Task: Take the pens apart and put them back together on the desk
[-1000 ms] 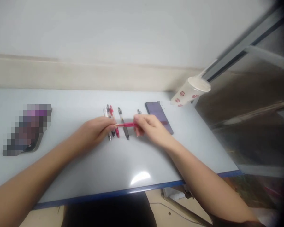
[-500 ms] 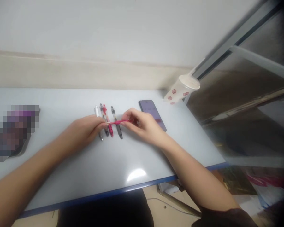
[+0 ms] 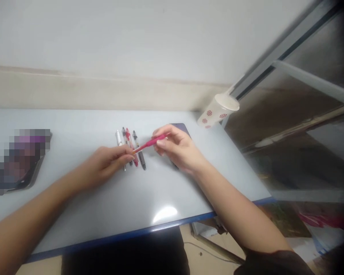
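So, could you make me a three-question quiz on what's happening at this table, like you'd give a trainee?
1. True or false: only one hand touches the red pen held above the table.

2. Which thing does the right hand partly hide in this view?
A) The white pen
B) The phone
C) The dark device at far left

3. What colour are the marks on the cup?

Key:
1. False: the left hand grips one end and the right hand holds the thicker grip.
2. B
3. Red
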`<state>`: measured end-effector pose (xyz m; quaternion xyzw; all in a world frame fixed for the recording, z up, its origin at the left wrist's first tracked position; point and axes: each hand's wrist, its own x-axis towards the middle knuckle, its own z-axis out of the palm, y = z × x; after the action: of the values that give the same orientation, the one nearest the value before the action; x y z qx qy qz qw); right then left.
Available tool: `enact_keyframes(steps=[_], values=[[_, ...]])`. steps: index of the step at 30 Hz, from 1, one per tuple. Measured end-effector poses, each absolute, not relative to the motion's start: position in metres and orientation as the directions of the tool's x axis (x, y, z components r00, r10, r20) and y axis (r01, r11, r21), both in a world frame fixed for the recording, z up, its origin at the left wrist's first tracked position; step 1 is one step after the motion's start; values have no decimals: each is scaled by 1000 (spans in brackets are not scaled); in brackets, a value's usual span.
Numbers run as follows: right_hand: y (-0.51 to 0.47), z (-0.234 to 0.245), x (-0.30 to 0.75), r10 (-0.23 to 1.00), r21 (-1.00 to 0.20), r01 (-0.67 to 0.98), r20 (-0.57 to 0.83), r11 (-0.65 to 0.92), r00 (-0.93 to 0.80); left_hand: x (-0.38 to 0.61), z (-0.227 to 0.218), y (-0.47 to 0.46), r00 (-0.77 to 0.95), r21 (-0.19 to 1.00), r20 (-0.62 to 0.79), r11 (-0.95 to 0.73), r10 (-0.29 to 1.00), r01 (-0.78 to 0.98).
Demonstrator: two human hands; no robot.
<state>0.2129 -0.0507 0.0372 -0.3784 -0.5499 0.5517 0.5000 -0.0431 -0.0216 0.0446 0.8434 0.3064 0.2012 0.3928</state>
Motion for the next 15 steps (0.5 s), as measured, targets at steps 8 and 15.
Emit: enact_keyframes(steps=[8,15], values=[[-49,40,220,965,-965,20,263,263,6,-36,37,-29,663,773,101,-478,742,417],[-46,38,222,942,-943,-18,330,332,65,-35,31,-26,625,744,148,-503,766,439]])
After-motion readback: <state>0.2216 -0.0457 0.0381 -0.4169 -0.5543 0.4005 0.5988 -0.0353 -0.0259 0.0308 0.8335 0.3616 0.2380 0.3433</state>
